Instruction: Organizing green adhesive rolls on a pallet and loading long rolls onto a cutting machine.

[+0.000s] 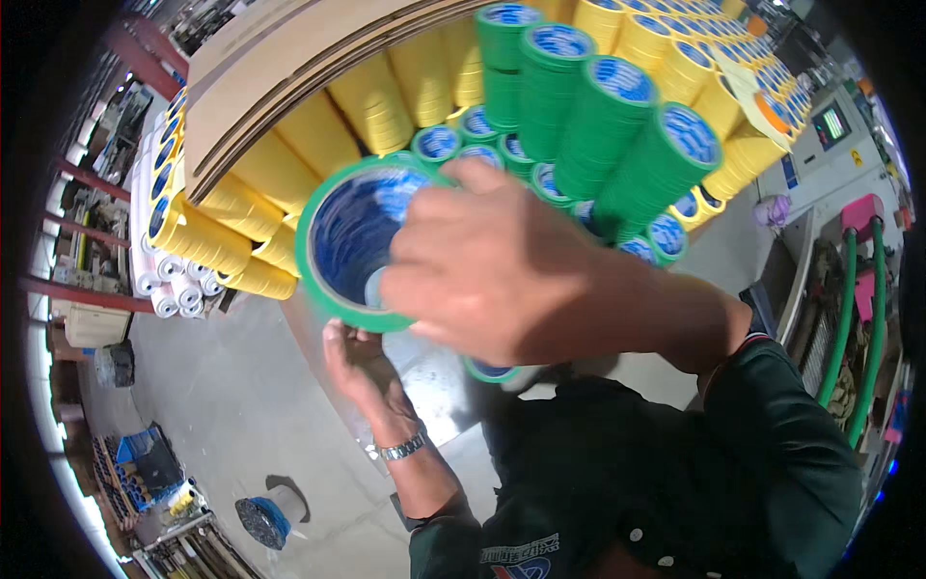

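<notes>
A green tape roll (318, 236) with a blue-printed core is raised close in front of me, its hollow end facing up. My right hand (473, 265) is closed over its right rim, fingers curled toward the core. From below, my left hand (367, 372) cups the roll's lower edge; its fingers are partly hidden behind it. Under my right forearm shows the end of another green roll (492, 371), mostly covered. Just beyond my hands stand tall stacks of green tape rolls (603, 130), with shorter green rolls (439, 143) beside them.
Yellow tape stacks (381, 101) fill the back, partly under brown cardboard sheets (280, 68). White rolls (174, 289) lie at the left. A machine with a screen (831, 124) and green hoses (849, 318) stands at the right. A spool (270, 516) sits on the floor.
</notes>
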### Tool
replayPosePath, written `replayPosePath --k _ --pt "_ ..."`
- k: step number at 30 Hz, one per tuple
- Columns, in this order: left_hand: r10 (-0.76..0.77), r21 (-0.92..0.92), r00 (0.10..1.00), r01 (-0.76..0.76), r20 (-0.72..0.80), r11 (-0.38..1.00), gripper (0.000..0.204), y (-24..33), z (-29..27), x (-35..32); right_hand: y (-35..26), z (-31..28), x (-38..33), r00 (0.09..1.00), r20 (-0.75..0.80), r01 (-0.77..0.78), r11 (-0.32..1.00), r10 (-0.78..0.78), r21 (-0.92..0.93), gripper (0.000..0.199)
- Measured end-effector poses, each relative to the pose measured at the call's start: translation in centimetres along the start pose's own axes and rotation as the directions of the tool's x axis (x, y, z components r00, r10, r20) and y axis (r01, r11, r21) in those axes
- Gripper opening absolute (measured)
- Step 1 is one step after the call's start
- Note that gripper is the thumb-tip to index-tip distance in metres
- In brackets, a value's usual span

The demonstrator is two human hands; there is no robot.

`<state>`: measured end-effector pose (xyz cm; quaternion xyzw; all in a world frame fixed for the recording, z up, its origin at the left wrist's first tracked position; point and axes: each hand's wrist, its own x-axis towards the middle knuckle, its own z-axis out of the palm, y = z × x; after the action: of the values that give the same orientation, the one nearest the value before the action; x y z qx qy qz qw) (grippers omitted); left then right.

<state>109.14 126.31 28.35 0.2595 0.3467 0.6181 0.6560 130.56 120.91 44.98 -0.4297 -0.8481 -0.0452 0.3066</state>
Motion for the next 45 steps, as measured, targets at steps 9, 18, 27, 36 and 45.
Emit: replayPosePath --k 9,18,27,36,45 --pt "-0.461 0.032 0.836 0.474 0.299 0.88 0.015 -14.5 14.3 -12.9 0.9 -18.0 -16.1 0.936 0.092 -0.304 0.911 0.34 -0.28 0.03" --pt "-0.524 0.248 0.786 0.464 0.327 0.85 0.011 -22.8 17.1 -15.2 3.0 -18.9 -23.6 0.84 0.166 -0.449 0.833 0.517 -0.323 0.026" --pt "-0.278 0.42 0.756 0.005 0.593 0.907 0.032 -21.5 19.4 -14.8 3.8 -16.3 -24.3 0.884 0.233 -0.275 0.852 0.406 -0.445 0.026" --pt "-0.32 0.612 0.666 -0.26 0.674 0.747 0.06 -23.1 17.4 -14.0 5.6 -17.0 -25.0 0.858 0.136 -0.446 0.849 0.496 -0.283 0.027" --pt "-0.202 0.678 0.655 -0.646 0.728 0.35 0.102 -23.2 19.1 -16.2 5.6 -17.0 -24.8 0.859 0.09 -0.48 0.854 0.504 -0.202 0.029"
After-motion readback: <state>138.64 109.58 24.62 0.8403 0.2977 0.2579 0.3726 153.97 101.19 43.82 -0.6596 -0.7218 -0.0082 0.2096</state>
